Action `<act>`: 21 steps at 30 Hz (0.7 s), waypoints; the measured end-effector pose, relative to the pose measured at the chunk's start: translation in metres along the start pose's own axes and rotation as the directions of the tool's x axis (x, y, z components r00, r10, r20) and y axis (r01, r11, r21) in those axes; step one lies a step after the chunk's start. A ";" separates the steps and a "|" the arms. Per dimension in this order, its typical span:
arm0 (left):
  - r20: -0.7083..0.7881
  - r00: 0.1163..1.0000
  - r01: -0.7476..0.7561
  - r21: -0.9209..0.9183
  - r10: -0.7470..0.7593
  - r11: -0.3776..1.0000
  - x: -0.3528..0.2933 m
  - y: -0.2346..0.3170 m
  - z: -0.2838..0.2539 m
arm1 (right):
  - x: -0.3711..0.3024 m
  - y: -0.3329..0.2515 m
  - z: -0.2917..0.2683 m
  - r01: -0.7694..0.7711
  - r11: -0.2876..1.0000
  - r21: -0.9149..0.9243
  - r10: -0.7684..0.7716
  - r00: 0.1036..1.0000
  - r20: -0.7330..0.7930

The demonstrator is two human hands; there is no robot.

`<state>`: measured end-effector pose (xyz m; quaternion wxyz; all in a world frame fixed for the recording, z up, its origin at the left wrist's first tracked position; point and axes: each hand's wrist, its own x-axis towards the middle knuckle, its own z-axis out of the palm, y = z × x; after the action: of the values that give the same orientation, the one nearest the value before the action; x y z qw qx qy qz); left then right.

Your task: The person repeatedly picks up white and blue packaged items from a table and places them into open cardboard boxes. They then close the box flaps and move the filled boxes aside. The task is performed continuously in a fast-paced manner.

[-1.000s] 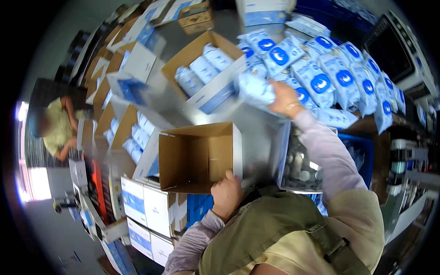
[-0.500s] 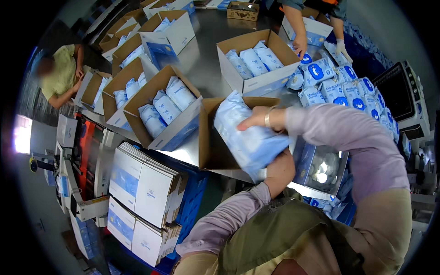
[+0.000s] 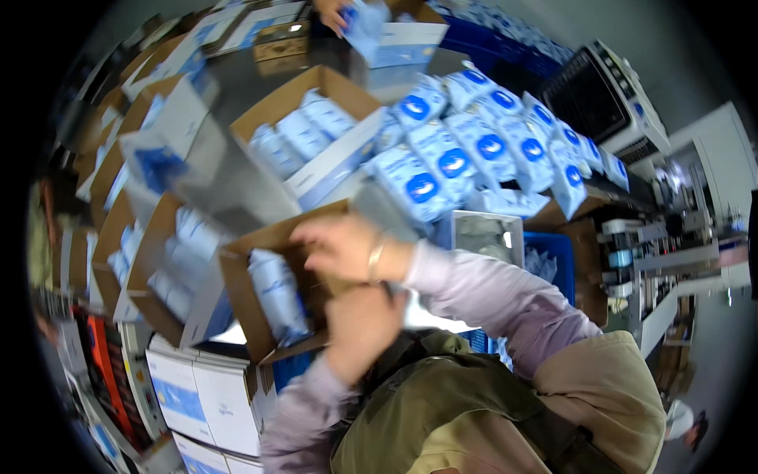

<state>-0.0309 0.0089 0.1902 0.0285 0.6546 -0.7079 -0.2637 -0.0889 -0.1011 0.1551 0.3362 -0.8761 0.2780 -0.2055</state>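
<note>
An open brown cardboard box point(image 3: 245, 316) sits in front of me on the grey metal table point(image 3: 229, 197). One light-blue soft pack point(image 3: 276, 292) stands inside it against the left wall. My right hand point(image 3: 339, 246) hovers over the box's top, fingers spread, with nothing in it. My left hand point(image 3: 359, 324) rests against the box's near right edge; motion blur hides its grip. A heap of the same blue packs point(image 3: 474, 150) lies on the table beyond my right arm.
More open boxes part-filled with packs stand behind point(image 3: 316, 142) and to the left point(image 3: 158, 268). White cartons point(image 3: 197, 387) are stacked at lower left. Another person's hand point(image 3: 335, 12) holds a pack at the far edge. A blue crate point(image 3: 553, 261) is at right.
My right hand carried a blue pack from the heap over to the box; the pack now stands inside and the hand is empty above it. My left hand stayed at the box.
</note>
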 end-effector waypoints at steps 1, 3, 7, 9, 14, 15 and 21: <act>-0.070 0.997 0.047 0.103 -0.040 0.994 0.014 0.002 -0.022 | -0.019 0.023 -0.037 -0.063 0.998 0.014 0.064 0.978 -0.196; -0.417 0.854 -0.331 0.025 0.311 0.943 0.066 0.024 -0.046 | -0.078 0.099 -0.100 -0.361 0.928 -0.092 0.263 0.811 -0.523; 0.093 0.964 -0.265 0.288 0.249 0.920 0.206 0.039 0.018 | -0.105 0.217 -0.104 -0.462 0.858 -0.223 0.337 0.835 -0.436; 0.401 0.894 0.011 0.426 -0.199 0.905 0.268 0.031 0.065 | -0.086 0.241 -0.077 -0.464 0.861 -0.208 0.403 0.872 -0.276; 0.001 0.618 0.755 0.277 -0.786 0.594 0.276 0.073 0.133 | -0.087 0.237 -0.065 -0.631 0.647 -0.428 0.596 0.768 -0.232; -0.057 0.649 0.744 0.258 -0.759 0.617 0.270 0.063 0.132 | -0.084 0.234 -0.063 -0.650 0.619 -0.441 0.612 0.751 -0.248; 0.013 0.668 0.736 -0.161 -0.744 0.658 0.227 0.025 0.100 | -0.074 0.245 -0.057 -0.660 0.563 -0.497 0.623 0.734 -0.269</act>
<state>-0.1245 -0.1715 0.0453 -0.0124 0.8884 -0.3572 -0.2881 -0.2620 -0.2338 0.0094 0.1052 -0.7656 0.6347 -0.0048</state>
